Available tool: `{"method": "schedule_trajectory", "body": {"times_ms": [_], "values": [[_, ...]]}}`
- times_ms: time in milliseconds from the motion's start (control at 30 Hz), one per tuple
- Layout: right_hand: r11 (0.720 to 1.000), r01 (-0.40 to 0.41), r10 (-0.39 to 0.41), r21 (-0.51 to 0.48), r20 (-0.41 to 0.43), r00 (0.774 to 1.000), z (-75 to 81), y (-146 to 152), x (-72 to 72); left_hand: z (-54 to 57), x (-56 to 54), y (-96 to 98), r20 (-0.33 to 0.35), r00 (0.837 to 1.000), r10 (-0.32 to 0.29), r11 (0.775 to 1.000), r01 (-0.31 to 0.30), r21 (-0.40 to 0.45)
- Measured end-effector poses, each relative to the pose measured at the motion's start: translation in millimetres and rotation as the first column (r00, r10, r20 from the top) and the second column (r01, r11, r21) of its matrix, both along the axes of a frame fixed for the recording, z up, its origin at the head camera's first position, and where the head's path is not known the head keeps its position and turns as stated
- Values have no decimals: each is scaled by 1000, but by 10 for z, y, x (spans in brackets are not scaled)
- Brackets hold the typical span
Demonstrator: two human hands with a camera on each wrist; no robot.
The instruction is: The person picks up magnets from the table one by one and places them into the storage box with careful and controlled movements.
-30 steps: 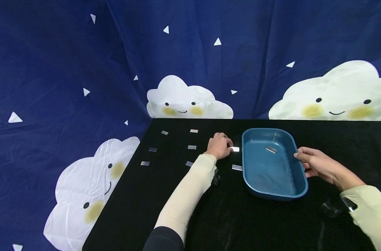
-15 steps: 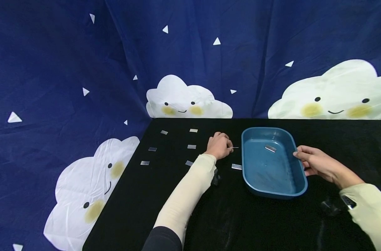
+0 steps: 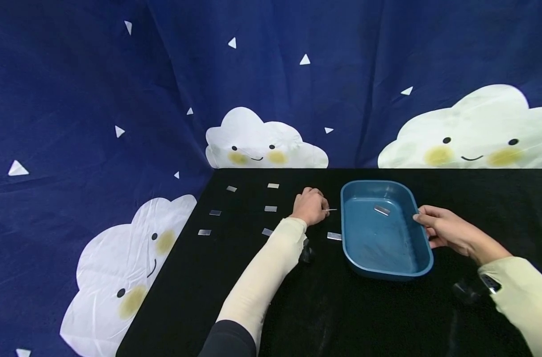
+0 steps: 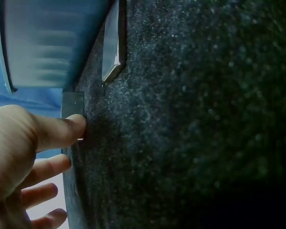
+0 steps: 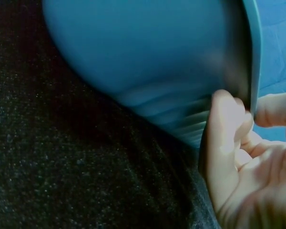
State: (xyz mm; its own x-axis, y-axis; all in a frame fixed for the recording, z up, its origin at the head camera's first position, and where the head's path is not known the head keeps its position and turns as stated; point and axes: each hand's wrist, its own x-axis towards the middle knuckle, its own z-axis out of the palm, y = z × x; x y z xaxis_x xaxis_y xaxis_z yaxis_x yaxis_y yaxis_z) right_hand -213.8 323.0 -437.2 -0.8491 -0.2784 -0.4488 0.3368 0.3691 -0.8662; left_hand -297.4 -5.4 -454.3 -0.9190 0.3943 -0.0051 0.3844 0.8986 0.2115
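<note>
Silvery thin rectangular metal-looking plate (image 4: 73, 103), just left of the blue rounded-rectangle plastic bin (image 3: 380, 248), is pinched by the left hand (image 3: 311, 206), right hand (image 3: 447, 230) gripping the bin's right side: pinch firm, bin steady, lift over its left side.

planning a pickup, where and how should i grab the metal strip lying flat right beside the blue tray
I'd pinch the metal strip across its long edges near its left end, coming down from above and the left. It lies flat and thin on the black table, long edges running roughly left to right, and the blue tray crowds its right end.
</note>
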Motion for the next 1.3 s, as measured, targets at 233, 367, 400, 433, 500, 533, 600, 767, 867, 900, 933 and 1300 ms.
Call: {"method": "schedule_trajectory", "body": {"times_ms": [233,367,400,433,500,533,600,767,867,900,933,1300], "values": [[1000,10,-10,9,19,1000,13,-23,-17,53,-24,-94,-3,1000,-15,1000,16,27],[1000,7,-7,4,20,1000,14,-14,-17,108,-44,-148,-8,1000,3,998,-2,64],[1000,8,-8,2,21,1000,13,-11,-18,128,-50,-161,-10,1000,6,997,-5,71],[1000,3,-3,0,20,1000,10,-7,-19,152,-52,-171,-11,1000,9,997,-8,79],[1000,4,-4,-3,25,1000,4,-2,-18,201,-49,-187,-19,1000,11,996,-9,89],[1000,4,-4,-5,26,1000,2,0,-17,229,-47,-193,-25,1000,9,996,-7,91],[1000,7,-6,-5,24,1000,1,3,-14,284,-39,-202,-31,999,5,996,-2,95],[1000,11,-11,-2,13,1000,4,-5,-12,423,-4,-214,-44,999,-10,994,15,106],[1000,11,-11,2,6,1000,3,-11,-13,493,17,-212,-66,998,-24,994,31,102],[1000,9,-9,2,5,1000,3,-11,-14,513,22,-209,-77,997,-30,995,37,95],[1000,9,-9,3,3,1000,2,-11,-15,533,26,-205,-90,995,-35,995,43,86],[1000,6,-6,16,15,1000,-9,-12,-33,752,98,-94,-171,981,-88,991,104,88]]}}
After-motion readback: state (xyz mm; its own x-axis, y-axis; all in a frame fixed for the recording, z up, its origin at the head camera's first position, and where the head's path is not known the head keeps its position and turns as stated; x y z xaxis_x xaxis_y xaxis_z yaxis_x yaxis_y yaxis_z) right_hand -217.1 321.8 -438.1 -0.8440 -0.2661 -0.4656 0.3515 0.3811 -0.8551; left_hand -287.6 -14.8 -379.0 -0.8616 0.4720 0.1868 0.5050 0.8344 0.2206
